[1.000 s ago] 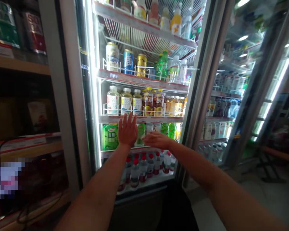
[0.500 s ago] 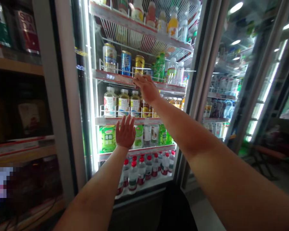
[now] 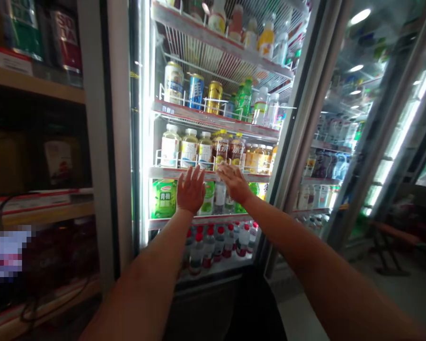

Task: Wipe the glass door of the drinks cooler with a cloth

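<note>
My left hand (image 3: 191, 190) is raised in front of the lit drinks cooler, palm toward the shelves and fingers spread, with nothing in it. Just to its right is my right hand (image 3: 236, 183), its fingers stretched out toward the left and slightly blurred. Both hands are level with a shelf edge (image 3: 163, 173). Behind and above them stand pale tea bottles (image 3: 189, 149) and brown bottles with yellow caps (image 3: 221, 148). Left of my left hand sits a green pack (image 3: 164, 199). Whether either hand touches anything is unclear.
Higher shelves hold cans, including a blue can (image 3: 196, 91) and a gold can (image 3: 214, 97), and green bottles (image 3: 244, 98). Red-capped bottles (image 3: 208, 246) stand at the bottom. A wooden shelf unit (image 3: 39, 87) is on the left; another cooler (image 3: 321, 182) stands on the right.
My right hand has come down from the can shelf to the edge below the tea bottles, close to my left hand. The view has shifted slightly left; my left hand stays raised and spread.
</note>
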`<state>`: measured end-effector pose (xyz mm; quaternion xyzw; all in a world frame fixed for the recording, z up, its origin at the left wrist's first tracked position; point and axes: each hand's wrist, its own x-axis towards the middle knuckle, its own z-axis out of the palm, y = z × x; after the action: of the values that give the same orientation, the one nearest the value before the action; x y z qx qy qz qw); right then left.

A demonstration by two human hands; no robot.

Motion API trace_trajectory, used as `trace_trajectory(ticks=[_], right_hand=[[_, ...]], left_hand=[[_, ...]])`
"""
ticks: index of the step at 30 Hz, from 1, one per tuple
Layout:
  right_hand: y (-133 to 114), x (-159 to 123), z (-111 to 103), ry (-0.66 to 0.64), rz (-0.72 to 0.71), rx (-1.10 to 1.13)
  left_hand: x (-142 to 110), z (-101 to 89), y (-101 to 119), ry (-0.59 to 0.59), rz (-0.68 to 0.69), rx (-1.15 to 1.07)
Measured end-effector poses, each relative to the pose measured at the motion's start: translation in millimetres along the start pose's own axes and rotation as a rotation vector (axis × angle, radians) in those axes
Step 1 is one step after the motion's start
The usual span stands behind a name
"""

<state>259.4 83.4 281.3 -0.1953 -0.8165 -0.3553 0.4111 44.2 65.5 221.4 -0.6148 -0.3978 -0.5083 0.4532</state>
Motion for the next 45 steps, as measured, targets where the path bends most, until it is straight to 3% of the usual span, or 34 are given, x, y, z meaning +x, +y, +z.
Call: trace_trajectory(ticks=[7,10,12,14,17,21,25,28,32,35,38,41,45], right_hand=[[-25.2,-108.8,23.3,-0.254,-0.424,0.049],[-23.5,-122.3,27.1,-0.322,-0.545,0.094],[-15.1,-112.3,23.1,-0.338,-0.575,0.104],[-1.7,-88.9,12.5,-0.321,-0.533,0.079],[24.5,-39.9,-11.9,-0.251,-0.323,0.015],[62.9,19.7,-42.3,-0.064,-0.052,-0.05],[92.4,40.3,-54.4,0.14,0.124,-0.094],[92.5,24.2,-46.5,0.24,0.251,-0.088],[57.9,-31.3,-20.5,0.243,0.332,-0.048],[25.7,-81.1,-4.0,0.105,0.248,-0.022],[9.2,-115.0,2.1,-0.025,0.112,-0.026],[12.6,-122.6,-1.3,-0.083,0.032,-0.046],[34.5,-104.1,-13.9,-0.101,0.023,-0.066]], left_hand=[[-0.8,1.4,-1.2,0.001,0.007,-0.019],[-0.8,0.4,-0.5,0.008,0.017,0.006],[-0.8,-0.3,0.1,0.015,0.023,0.022],[-0.9,-0.6,0.6,0.015,0.024,0.026],[-1.1,-0.2,0.5,-0.011,0.0,0.008],[-1.6,0.8,-0.9,-0.04,-0.026,-0.051],[-1.8,1.2,-2.3,-0.017,-0.014,-0.059],[-1.2,1.3,-2.3,0.004,0.001,-0.045],[-0.1,1.9,-2.0,0.029,0.016,-0.025],[0.3,2.6,-2.4,0.03,0.01,-0.036],[0.6,3.1,-2.8,0.032,0.014,-0.039],[1.1,3.0,-2.7,0.05,0.023,-0.025],[2.0,2.9,-2.4,0.065,0.026,-0.008]])
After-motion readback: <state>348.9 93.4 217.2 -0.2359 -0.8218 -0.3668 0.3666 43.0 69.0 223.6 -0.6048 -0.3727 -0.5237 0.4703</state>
